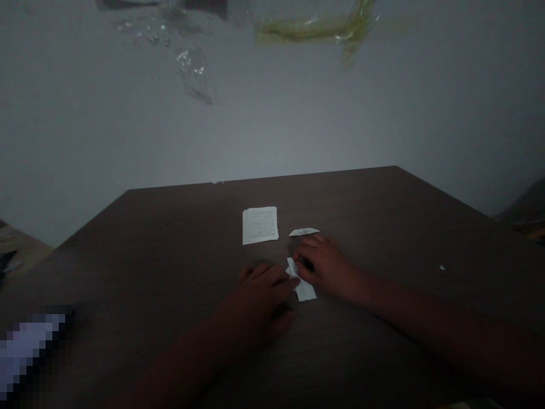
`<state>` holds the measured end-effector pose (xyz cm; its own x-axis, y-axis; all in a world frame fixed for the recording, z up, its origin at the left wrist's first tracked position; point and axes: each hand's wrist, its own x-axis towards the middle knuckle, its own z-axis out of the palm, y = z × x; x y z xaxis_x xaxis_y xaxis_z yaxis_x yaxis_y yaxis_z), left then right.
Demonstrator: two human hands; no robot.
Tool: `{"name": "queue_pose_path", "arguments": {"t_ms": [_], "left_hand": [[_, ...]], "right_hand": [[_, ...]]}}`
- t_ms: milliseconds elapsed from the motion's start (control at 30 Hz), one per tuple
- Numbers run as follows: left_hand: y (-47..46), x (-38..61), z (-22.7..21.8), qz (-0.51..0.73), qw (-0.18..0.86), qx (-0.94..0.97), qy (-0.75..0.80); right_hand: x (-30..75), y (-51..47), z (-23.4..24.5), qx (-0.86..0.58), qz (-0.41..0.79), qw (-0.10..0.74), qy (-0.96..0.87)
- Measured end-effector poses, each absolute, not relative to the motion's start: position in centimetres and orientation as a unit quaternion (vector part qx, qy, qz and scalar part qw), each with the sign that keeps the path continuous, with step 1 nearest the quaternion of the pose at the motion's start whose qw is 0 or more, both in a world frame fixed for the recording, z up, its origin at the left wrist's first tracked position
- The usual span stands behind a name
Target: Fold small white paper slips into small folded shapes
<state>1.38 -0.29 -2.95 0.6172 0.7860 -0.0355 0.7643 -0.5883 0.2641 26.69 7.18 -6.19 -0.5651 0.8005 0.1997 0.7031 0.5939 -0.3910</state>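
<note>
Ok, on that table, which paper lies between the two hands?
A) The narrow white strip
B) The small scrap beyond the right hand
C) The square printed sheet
A: the narrow white strip sits between the left hand and the right hand, partly under them, while the square printed sheet lies apart, beyond them.

Lines of tiny black print cover the white rectangular paper sheet on the dark wooden table; none of it is legible.
</note>
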Motion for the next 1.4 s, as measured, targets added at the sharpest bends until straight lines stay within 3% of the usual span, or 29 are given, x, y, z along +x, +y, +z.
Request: {"name": "queue_pose_path", "arguments": {"t_ms": [467,1400], "left_hand": [[-0.2,1.9,-2.8,0.062,0.104,0.885,0.450],[-0.1,3.4,-1.6,0.050,0.125,0.858,0.496]], "right_hand": [[26.3,6.8,-5.4,-0.428,0.115,0.160,-0.882],[27.6,2.5,-3.4,-0.358,0.218,0.129,-0.899]]}}
